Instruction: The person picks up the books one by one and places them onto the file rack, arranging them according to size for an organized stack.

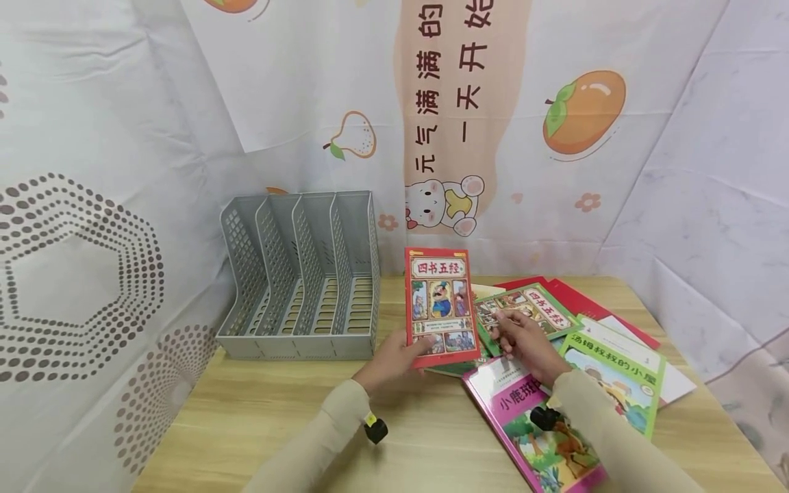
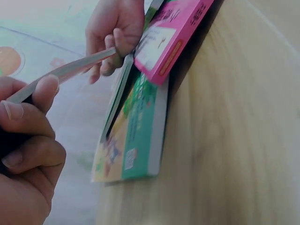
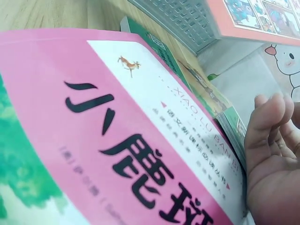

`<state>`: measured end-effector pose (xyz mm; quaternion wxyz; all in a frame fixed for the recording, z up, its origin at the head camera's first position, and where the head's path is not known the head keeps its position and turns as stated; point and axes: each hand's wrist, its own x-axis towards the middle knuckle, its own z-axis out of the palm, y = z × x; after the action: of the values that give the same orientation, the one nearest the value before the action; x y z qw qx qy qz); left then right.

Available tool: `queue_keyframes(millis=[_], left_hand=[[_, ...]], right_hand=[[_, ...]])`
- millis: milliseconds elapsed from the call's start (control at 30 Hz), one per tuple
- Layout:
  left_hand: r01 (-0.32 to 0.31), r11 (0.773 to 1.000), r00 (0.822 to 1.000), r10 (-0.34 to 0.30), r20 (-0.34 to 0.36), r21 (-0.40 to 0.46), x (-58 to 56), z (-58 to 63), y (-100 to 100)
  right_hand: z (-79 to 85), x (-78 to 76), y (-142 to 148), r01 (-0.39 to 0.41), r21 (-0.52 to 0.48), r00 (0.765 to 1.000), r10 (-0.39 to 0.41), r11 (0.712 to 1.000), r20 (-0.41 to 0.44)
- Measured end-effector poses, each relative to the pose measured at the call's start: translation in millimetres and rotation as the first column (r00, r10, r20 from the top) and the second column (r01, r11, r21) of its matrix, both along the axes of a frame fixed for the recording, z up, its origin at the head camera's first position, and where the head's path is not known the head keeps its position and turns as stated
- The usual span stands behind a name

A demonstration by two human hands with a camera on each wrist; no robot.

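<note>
My left hand (image 1: pixel 392 361) grips a red picture-covered book (image 1: pixel 439 287) by its lower edge and holds it upright above the table. In the left wrist view, the thumb and curled fingers pinch that book, seen edge-on. My right hand (image 1: pixel 527 346) hovers over a green-bordered book (image 1: pixel 545 301) of matching design, its fingers loosely curled with nothing visible in them. In the right wrist view, this hand (image 3: pixel 274 154) is beside a pink book (image 3: pixel 47 61) with a deer picture. Whether the right fingers touch the green book cannot be told.
A grey file rack (image 1: pixel 298 346) with several slots stands at the back left. On the right lie a green-edged book (image 1: pixel 616 370), a red book (image 1: pixel 594 301) and a white one (image 1: pixel 678 387), overlapping. A printed curtain (image 1: pixel 308 75) hangs behind the wooden table (image 1: pixel 246 424).
</note>
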<state>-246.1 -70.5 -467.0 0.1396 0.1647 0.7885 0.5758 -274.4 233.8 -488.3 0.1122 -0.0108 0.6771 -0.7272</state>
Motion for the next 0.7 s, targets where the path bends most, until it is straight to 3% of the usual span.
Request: queue_keyframes(millis=[400,700], left_hand=[[-0.14,0.989,0.984,0.134,-0.115,-0.052,-7.6,5.4,-21.2],[-0.223,0.973,0.962,0.208,-0.175,-0.066,-6.4,10.2,-37.0]], right_hand=[[4.2,1.7,-12.0,-0.026,0.254,0.994,0.052,0.967,-0.095],[5.4,2.1,-24.8,0.005,0.324,0.988,0.045,0.946,-0.148]])
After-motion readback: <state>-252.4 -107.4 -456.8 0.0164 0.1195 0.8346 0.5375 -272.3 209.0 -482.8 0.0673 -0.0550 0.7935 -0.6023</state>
